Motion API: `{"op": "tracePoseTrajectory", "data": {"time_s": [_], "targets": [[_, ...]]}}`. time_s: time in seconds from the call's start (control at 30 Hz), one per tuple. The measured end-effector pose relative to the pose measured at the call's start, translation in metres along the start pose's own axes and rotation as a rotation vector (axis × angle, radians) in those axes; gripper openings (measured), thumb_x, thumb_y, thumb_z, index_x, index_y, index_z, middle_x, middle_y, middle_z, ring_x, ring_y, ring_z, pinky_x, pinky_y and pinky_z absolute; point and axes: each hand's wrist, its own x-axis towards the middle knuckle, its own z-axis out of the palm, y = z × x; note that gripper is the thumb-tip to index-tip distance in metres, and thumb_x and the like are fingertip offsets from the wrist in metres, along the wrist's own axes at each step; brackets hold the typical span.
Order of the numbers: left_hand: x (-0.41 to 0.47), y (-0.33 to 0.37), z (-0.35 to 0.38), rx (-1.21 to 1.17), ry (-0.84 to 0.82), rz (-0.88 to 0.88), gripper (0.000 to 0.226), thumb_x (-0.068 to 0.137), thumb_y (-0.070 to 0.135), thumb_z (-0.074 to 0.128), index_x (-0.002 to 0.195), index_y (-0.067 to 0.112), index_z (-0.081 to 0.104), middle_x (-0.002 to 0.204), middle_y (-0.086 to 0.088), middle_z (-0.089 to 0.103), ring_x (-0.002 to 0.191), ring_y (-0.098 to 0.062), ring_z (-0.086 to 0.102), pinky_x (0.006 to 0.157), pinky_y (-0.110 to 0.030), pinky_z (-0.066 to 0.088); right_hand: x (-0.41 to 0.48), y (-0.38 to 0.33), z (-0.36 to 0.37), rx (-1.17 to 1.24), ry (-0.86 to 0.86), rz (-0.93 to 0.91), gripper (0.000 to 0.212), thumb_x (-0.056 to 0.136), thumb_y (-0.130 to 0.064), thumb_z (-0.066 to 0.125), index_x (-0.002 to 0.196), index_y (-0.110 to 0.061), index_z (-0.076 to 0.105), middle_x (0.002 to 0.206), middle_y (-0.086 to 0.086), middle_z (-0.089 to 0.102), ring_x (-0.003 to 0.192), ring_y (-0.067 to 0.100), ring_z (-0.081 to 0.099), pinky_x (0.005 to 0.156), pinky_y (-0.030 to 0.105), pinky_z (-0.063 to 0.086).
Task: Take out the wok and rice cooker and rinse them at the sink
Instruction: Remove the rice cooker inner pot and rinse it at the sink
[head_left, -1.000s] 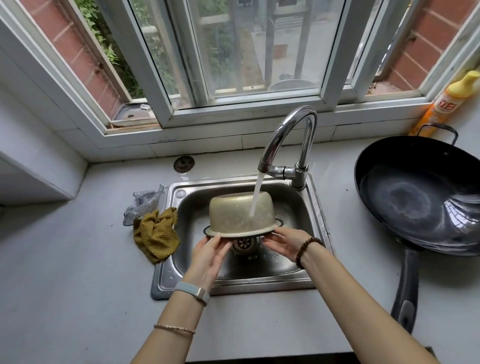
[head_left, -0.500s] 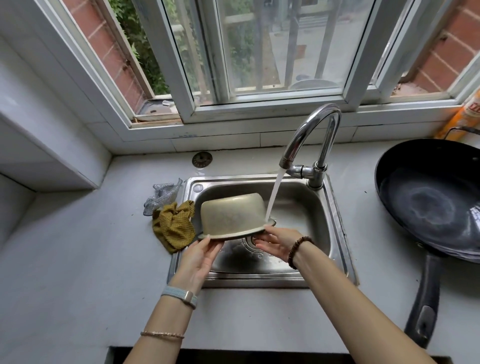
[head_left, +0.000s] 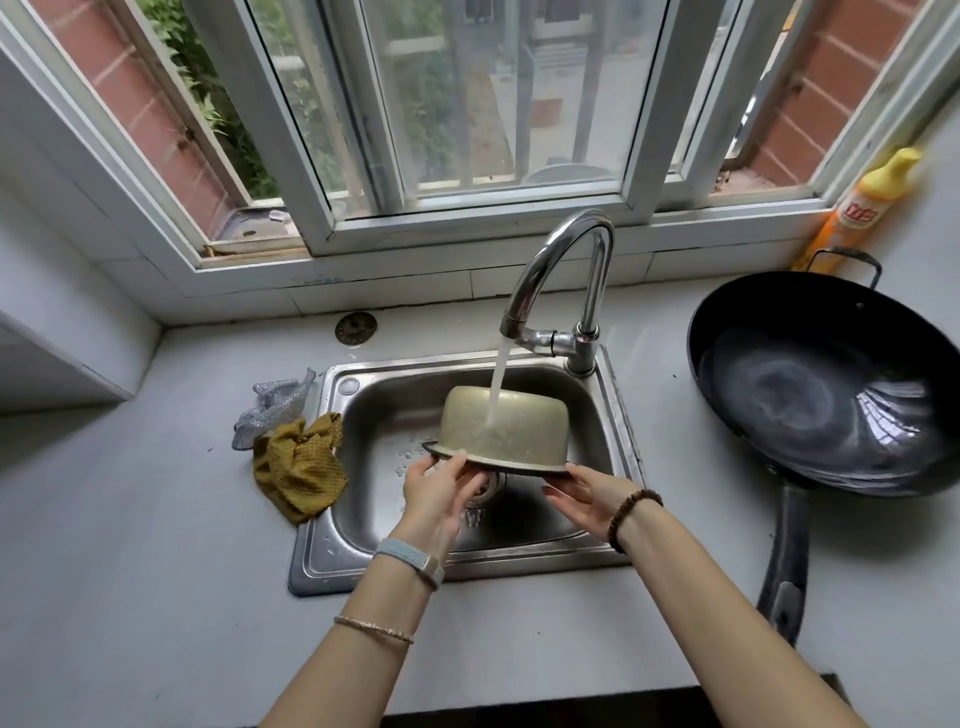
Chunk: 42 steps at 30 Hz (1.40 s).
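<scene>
Rice cooker pot (head_left: 501, 426), inverted, held over the sink (head_left: 384, 415) beneath the running tap (head_left: 561, 270). Left hand (head_left: 436, 493) pinches its left rim, thumb above and fingers below. Right hand (head_left: 587, 493) pinches the right rim likewise. Wok (head_left: 831, 384) rests on the surface (head_left: 130, 545), right of the sink, well apart from both hands.

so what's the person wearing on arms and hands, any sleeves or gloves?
No sleeves or gloves in view. Left hand: a pale blue-grey wrist band with a light clasp, plus a thin gold-toned bracelet farther up the forearm. Right hand: a dark brown beaded bracelet at the wrist.
</scene>
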Motion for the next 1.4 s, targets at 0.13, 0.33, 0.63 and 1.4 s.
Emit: {"op": "tracePoseTrajectory", "data": {"time_s": [0.13, 0.33, 0.63, 1.4], "targets": [[0.0, -0.006, 0.013, 0.008, -0.014, 0.004, 0.05, 0.091, -0.005, 0.057, 0.136, -0.006, 0.038, 0.119, -0.03, 0.06, 0.084, -0.03, 0.072, 0.061, -0.031, 0.06, -0.002, -0.004, -0.01, 0.016, 0.004, 0.0, 0.01, 0.097, -0.009, 0.049, 0.096, -0.002, 0.056, 0.085, 0.019, 0.066, 0.081, 0.028, 0.062, 0.05, 0.029, 0.057], [-0.01, 0.0, 0.007, 0.038, 0.006, -0.018, 0.033, 0.094, -0.006, 0.052, 0.126, -0.011, 0.047, 0.117, -0.029, 0.061, 0.086, -0.029, 0.068, 0.068, -0.035, 0.061, 0.002, -0.007, -0.006, -0.017, -0.02, -0.002, 0.012, 0.097, -0.009, 0.05, 0.091, -0.003, 0.059, 0.074, 0.016, 0.071, 0.085, 0.027, 0.064, 0.053, 0.029, 0.058], [-0.03, 0.029, -0.052, -0.013, 0.048, -0.074, 0.011, 0.094, -0.013, 0.042, 0.1, -0.007, 0.05, 0.105, -0.029, 0.059, 0.088, -0.034, 0.062, 0.057, -0.039, 0.06, 0.01, 0.017, 0.02, -0.251, -0.068, 0.071, 0.012, 0.09, -0.013, 0.063, 0.097, -0.004, 0.06, 0.09, 0.014, 0.069, 0.082, 0.025, 0.067, 0.066, 0.032, 0.06], [-0.072, 0.037, -0.128, 0.163, 0.11, -0.136, 0.054, 0.096, -0.016, 0.034, 0.147, -0.001, 0.025, 0.098, -0.021, 0.059, 0.093, -0.032, 0.059, 0.089, -0.051, 0.049, -0.002, 0.058, 0.023, -0.494, -0.143, 0.062, 0.011, 0.086, -0.014, 0.066, 0.088, -0.004, 0.063, 0.081, 0.012, 0.067, 0.075, 0.023, 0.066, 0.069, 0.03, 0.059]]}}
